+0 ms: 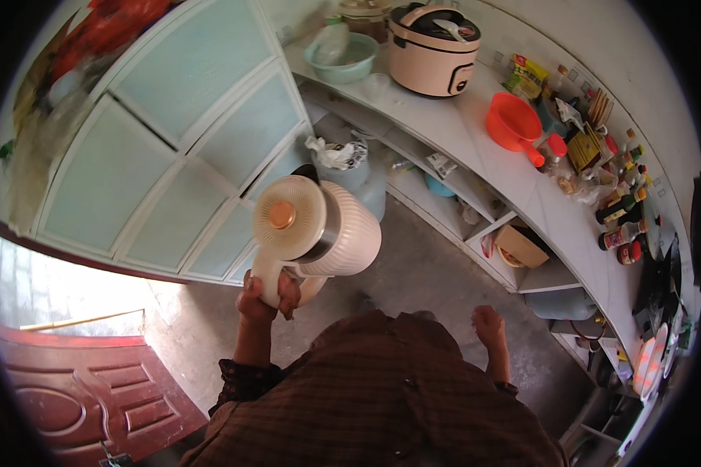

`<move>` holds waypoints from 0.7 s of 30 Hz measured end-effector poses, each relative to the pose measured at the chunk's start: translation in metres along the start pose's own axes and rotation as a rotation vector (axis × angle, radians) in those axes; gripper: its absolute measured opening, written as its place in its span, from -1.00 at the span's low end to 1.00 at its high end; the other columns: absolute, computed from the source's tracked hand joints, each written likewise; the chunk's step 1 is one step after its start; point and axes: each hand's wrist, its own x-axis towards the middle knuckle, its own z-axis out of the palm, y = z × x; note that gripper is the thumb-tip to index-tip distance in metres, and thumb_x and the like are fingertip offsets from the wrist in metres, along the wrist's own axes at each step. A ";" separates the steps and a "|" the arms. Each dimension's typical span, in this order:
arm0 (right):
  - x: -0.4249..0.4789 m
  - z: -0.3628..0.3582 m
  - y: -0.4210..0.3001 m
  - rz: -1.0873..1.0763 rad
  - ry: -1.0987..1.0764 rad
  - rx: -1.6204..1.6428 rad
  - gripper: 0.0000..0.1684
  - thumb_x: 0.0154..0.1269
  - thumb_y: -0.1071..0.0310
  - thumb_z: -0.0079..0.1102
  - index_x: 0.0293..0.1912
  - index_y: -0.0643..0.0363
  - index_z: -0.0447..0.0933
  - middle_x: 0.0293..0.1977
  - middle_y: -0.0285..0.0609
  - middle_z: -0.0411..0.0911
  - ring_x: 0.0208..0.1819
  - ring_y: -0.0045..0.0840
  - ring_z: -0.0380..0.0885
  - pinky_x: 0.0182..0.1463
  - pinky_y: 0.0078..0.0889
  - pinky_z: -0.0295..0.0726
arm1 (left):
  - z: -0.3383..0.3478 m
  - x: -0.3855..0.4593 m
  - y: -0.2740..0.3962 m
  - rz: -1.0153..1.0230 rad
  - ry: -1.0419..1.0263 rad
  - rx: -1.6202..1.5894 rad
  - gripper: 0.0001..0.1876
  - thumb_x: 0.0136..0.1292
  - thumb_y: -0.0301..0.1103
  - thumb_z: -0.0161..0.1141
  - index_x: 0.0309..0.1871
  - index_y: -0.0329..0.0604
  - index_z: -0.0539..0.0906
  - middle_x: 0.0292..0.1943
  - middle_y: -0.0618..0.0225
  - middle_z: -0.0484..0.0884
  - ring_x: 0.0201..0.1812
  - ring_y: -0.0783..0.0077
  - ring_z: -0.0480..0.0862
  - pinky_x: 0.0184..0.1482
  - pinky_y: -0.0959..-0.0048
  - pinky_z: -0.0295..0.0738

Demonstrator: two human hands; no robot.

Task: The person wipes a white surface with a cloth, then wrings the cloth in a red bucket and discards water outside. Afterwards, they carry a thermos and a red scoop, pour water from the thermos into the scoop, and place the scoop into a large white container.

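Observation:
My left hand (269,295) is closed around the handle of a cream vacuum jug (350,233). Its ribbed body hangs tilted above the floor, and its lid, with a copper-coloured button (282,215), faces up toward me. A metal band circles the neck below the lid, and a dark spout tip points away. On the other side of my body, my right hand (488,323) hangs over the floor with its fingers curled in. Nothing shows in it.
A counter (473,146) curves along the right, bearing a pink rice cooker (426,61), a red ladle (511,119), a green basin (342,61) and several bottles (619,210). Water jugs (350,172) stand below. Left are a glass-panelled cabinet (210,146) and a dark red door (93,397).

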 end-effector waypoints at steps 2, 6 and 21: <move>0.025 -0.008 -0.022 -0.106 0.038 -0.137 -0.83 0.21 0.37 0.14 -0.22 0.23 0.54 -0.55 -0.13 0.56 -0.47 -0.48 0.60 -0.40 -0.39 0.56 | -0.020 0.000 -0.009 0.013 -0.041 -0.065 -0.42 0.26 0.17 -0.06 -0.33 -0.33 0.44 -0.67 0.19 0.46 -0.74 0.31 0.40 -0.61 0.40 0.30; 0.088 -0.031 -0.068 -0.208 0.194 -0.185 -0.84 0.20 0.36 0.15 -0.25 0.22 0.54 -0.56 -0.04 0.53 -0.47 -0.28 0.58 -0.36 -0.30 0.53 | 0.001 0.017 -0.014 -0.044 0.076 0.009 -0.39 0.28 0.23 -0.11 -0.44 -0.27 0.40 -0.75 0.21 0.39 -0.79 0.31 0.35 -0.69 0.41 0.29; 0.383 -0.155 -0.121 0.337 -0.322 1.283 -0.49 0.34 0.11 0.03 0.09 0.30 0.32 -0.13 -0.05 0.49 -0.21 -0.38 0.55 -0.26 -0.32 0.63 | 0.115 0.061 -0.067 -0.139 0.703 0.374 -0.68 0.09 -0.20 0.18 -0.33 -0.35 0.45 -0.77 0.28 0.37 -0.79 0.40 0.39 -0.77 0.46 0.31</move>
